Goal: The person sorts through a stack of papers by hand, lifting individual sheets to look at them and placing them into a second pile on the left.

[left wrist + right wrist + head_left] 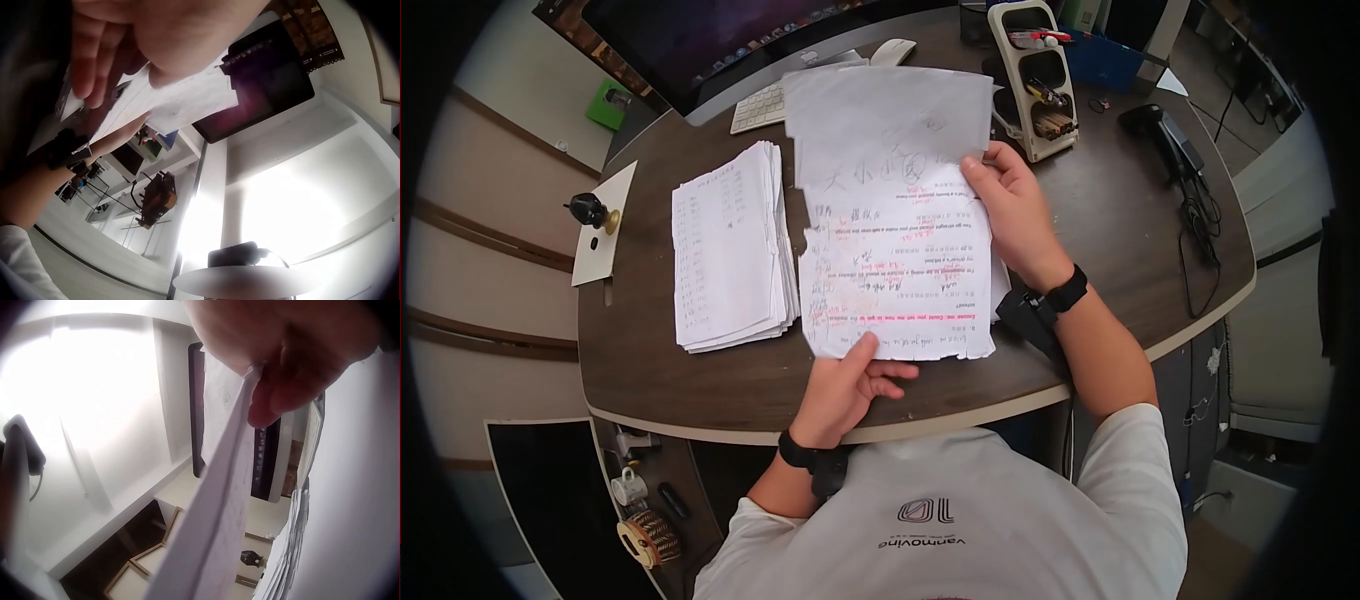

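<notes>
L hand (840, 392) pinches written paper (905, 245) at near edge; R hand (1022, 212) grips its R side. Stack (725, 255) on counter (635, 375), just L.

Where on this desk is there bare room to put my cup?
The desk shows bare wood between the right forearm, organizer and black cord. Another strip separates the paper stack from the white card. It's crowded around the keyboard and mouse.

Left hand (840, 390) pinching, right hand (1020, 210) pinching farther forward, right elbow (1132, 392) bent
</notes>
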Demonstrator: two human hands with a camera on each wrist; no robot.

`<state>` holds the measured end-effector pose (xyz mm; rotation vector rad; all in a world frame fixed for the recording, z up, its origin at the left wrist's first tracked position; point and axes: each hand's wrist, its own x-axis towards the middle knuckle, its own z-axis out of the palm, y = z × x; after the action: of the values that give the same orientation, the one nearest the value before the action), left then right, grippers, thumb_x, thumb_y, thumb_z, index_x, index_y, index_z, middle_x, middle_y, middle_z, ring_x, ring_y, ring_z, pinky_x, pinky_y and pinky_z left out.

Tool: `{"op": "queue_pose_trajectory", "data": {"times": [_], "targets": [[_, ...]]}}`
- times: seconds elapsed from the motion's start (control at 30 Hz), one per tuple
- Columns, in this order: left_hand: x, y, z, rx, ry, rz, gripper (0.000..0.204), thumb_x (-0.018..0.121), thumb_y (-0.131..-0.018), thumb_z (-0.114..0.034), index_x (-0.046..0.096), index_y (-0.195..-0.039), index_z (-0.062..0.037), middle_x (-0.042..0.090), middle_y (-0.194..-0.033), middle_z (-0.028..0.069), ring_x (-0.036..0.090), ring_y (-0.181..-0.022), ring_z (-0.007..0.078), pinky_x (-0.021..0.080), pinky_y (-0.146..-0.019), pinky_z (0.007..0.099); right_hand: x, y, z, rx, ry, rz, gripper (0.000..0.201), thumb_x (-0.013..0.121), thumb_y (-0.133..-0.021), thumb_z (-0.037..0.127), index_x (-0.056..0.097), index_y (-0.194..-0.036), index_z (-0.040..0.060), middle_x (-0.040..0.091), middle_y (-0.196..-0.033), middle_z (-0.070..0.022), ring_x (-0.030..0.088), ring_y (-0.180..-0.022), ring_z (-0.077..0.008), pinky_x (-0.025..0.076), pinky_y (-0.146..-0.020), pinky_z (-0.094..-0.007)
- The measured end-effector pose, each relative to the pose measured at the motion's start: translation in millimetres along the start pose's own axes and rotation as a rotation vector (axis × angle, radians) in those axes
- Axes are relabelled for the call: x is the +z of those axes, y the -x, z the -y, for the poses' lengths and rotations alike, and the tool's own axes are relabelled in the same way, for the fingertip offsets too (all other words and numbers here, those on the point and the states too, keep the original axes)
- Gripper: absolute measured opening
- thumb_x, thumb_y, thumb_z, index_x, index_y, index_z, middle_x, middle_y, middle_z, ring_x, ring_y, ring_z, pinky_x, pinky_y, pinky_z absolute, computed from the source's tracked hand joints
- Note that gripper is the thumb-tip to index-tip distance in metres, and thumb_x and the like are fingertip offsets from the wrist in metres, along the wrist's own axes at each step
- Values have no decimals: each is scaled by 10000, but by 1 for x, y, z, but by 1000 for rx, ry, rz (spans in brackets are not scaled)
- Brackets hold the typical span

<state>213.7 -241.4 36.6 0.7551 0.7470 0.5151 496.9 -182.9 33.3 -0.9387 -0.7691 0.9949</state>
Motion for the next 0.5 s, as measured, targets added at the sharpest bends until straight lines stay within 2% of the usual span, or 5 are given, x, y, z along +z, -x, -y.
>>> {"op": "queue_pose_trajectory", "data": {"times": [0.07,0.23,0.3,0.33,0.5], "targets": [[4,-5,1,151,5,-255,401,543,-1084,-247,511,-1348,53,725,-1094,196,747,-786,245,613,-578,292,0,3,9,104,100,59,261,612,-1058,247,585,-1190,23,713,-883,-26,637,-748,-42,478,-618,-213],[-45,15,-19,488,-68,-549,265,573,-1072,-179,576,-1239,26,733,-906,145,716,-660,209,578,-519,284,-24,-9,11,4,338,-48,315,668,-1008,327,653,-1069,18,686,-809,-47,636,-686,-100,476,-579,-246],[-72,25,-36,567,-26,-678,242,581,-1070,-188,592,-1208,10,722,-870,121,691,-619,180,546,-483,272,-35,-12,8,-106,1015,-9,397,739,-935,376,663,-1054,5,693,-801,-104,681,-710,-202,524,-629,-331],[-70,29,-50,601,25,-762,221,600,-1060,-185,601,-1197,-11,715,-853,95,661,-590,150,518,-468,257,-33,-9,8,-104,1009,-10,397,739,-935,376,663,-1054,5,693,-801,-104,681,-710,-202,524,-629,-331],[-137,45,-78,615,58,-801,221,667,-1014,-172,616,-1186,-43,715,-862,56,633,-569,117,501,-459,225,-24,0,7,-5,1323,34,536,832,-799,449,671,-1063,12,718,-875,-153,700,-826,-333,548,-742,-428]]}}
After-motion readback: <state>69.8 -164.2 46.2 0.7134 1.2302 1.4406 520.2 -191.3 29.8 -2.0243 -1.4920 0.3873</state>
